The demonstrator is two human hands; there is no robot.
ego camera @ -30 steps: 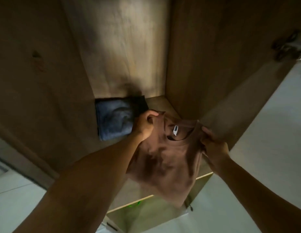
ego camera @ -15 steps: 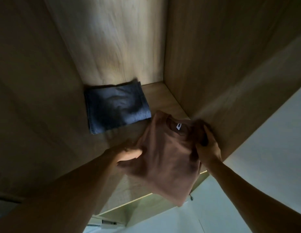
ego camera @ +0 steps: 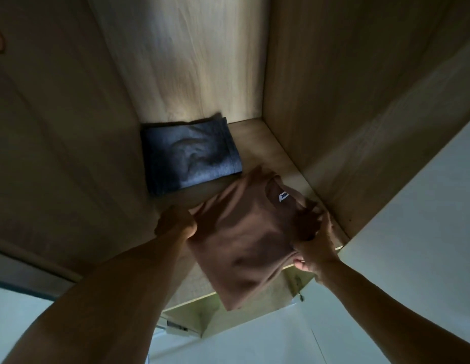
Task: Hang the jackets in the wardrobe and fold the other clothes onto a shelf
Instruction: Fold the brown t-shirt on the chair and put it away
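Folded brown shirt (ego camera: 244, 232) lies on the wooden shelf (ego camera: 257, 143), front corner overhanging the shelf edge. Left hand (ego camera: 176, 224) grips its left edge; right hand (ego camera: 315, 248) grips its right edge near the collar, white label visible. Folded dark blue garment (ego camera: 189, 158) sits behind, against the back panel, just apart from the shirt.

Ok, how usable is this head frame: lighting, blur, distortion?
Head view: dim, with one bright patch on the wardrobe's back panel; the folded grey garment is half in shadow. The brown T-shirt is readable, its neck label too soft to read. Left hand and right hand are dark but sharp enough. Wide-angle stretch bends the side walls and forearms.
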